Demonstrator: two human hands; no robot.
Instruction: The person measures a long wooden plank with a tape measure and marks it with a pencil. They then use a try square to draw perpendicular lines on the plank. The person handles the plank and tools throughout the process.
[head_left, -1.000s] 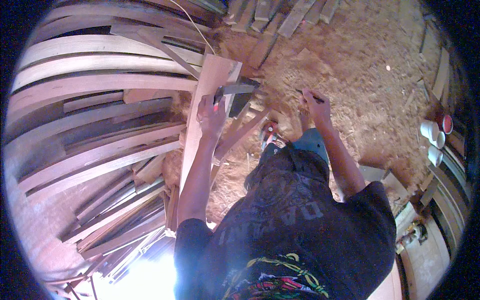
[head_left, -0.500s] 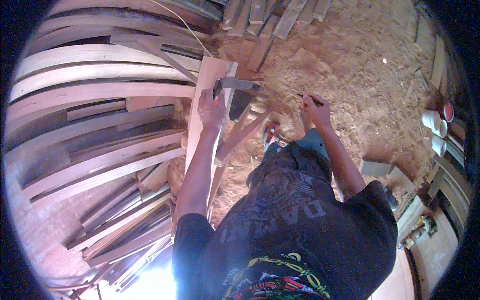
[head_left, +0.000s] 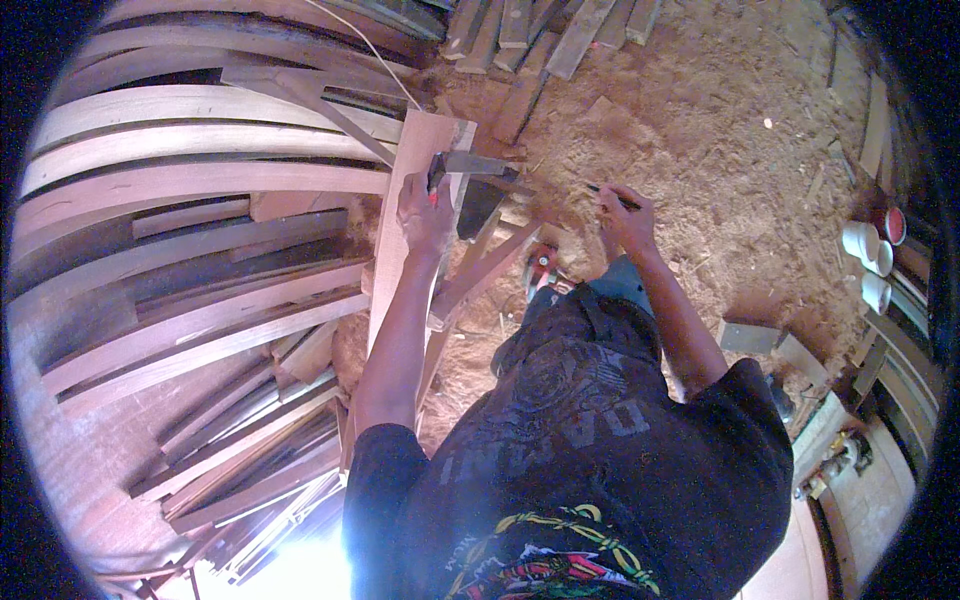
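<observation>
Left hand (head_left: 427,215) rests on a long plank (head_left: 424,138), fingers curled about the near end of a black-and-grey tool (head_left: 478,165), exact kind unclear, its grey bar reaching past the plank's right edge. Right hand (head_left: 628,218), apart from the plank, grips a slim dark pen-like stick (head_left: 594,188). Shavings-strewn ground (head_left: 700,140) beyond; white containers (head_left: 861,240) right; timber offcuts (head_left: 516,25) farthest.

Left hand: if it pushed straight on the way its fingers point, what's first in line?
Left hand: way looks free along the board to its far end, aside from the grey-bladed tool it seems to hold. There a thin pale strip comes close; depth unclear.
</observation>
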